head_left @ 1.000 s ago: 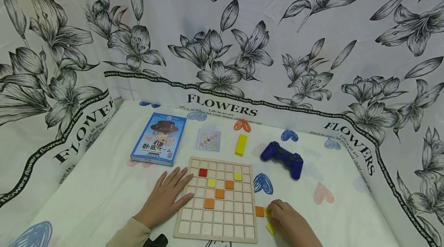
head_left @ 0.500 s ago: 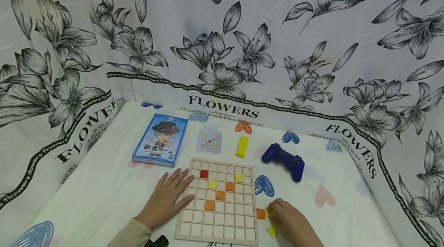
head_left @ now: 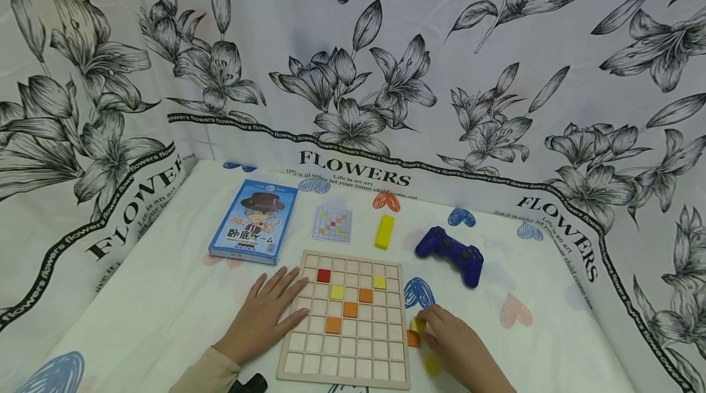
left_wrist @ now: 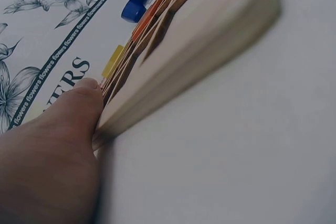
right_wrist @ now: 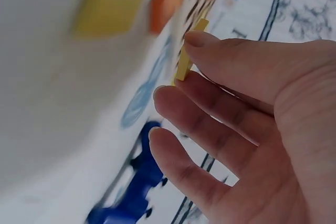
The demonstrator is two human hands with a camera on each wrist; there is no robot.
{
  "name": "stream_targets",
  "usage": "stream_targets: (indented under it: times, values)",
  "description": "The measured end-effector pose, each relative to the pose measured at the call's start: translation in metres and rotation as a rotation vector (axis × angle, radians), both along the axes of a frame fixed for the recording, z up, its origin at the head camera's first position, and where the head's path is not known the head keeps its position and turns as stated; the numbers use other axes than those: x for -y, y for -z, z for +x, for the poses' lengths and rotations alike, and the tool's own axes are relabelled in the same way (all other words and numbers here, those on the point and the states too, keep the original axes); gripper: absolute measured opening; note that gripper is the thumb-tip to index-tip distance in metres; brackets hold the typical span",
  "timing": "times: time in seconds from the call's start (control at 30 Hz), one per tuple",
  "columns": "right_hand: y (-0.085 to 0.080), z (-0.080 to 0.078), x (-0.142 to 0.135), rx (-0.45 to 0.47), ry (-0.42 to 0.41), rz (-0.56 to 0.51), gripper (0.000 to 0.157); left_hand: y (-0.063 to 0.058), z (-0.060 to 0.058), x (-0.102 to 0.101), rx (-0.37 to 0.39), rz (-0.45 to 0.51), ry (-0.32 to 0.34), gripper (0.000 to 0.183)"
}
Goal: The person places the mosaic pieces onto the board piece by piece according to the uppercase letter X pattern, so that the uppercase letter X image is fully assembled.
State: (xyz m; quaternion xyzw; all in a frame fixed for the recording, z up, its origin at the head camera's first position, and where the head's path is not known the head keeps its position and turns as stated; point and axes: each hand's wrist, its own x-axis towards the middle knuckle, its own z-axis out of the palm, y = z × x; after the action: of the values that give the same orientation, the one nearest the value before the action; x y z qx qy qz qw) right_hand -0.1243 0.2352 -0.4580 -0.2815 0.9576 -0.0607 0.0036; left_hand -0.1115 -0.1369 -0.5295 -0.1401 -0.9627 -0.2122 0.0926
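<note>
A wooden grid board [head_left: 342, 368] lies on the bedsheet with a red tile [head_left: 323, 275] and several orange and yellow tiles in its cells. My left hand [head_left: 267, 313] rests flat at the board's left edge, fingers spread; in the left wrist view the thumb [left_wrist: 79, 103] lies along that edge. Beyond the board's right side, my right hand [head_left: 455, 341] pinches a yellow tile [right_wrist: 192, 51] between thumb and fingers, the other fingers loosely bent. Below it an orange tile [head_left: 413, 338] lies beside the board, and another yellow tile [head_left: 432, 365] is partly behind the hand.
Behind the board stand a blue game box [head_left: 255, 221], a small pattern card [head_left: 331, 224] and a yellow block [head_left: 384, 232]. A dark blue game controller [head_left: 449, 255] lies to the right. A flower-printed curtain [head_left: 353, 31] closes off the back and sides.
My right hand has lifted a yellow tile from beside the orange tile and moved slightly up and left, toward the board. The left hand stays in place.
</note>
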Motion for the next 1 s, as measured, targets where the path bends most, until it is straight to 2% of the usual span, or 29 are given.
stream_targets:
  times: [0.17, 0.3, 0.4, 0.7, 1.0]
  values:
    - [-0.004, -0.003, 0.022, 0.005, -0.114, -0.038, 0.024, -0.002, 0.000, 0.000, -0.005, -0.002, 0.001, 0.063]
    - [-0.004, -0.005, 0.040, -0.035, -0.241, -0.073, 0.018, -0.003, 0.000, 0.000, 0.002, -0.001, 0.003, 0.063]
    - [-0.002, -0.006, 0.051, -0.071, -0.307, -0.075, 0.017, -0.003, 0.000, -0.001, 0.012, -0.001, 0.005, 0.063]
    - [0.005, -0.007, 0.068, -0.024, -0.319, -0.011, 0.012, -0.001, 0.000, -0.002, 0.006, -0.010, 0.008, 0.063]
    - [0.003, -0.006, 0.075, -0.017, -0.320, 0.008, 0.013, 0.000, 0.000, -0.002, 0.019, -0.006, 0.002, 0.063]
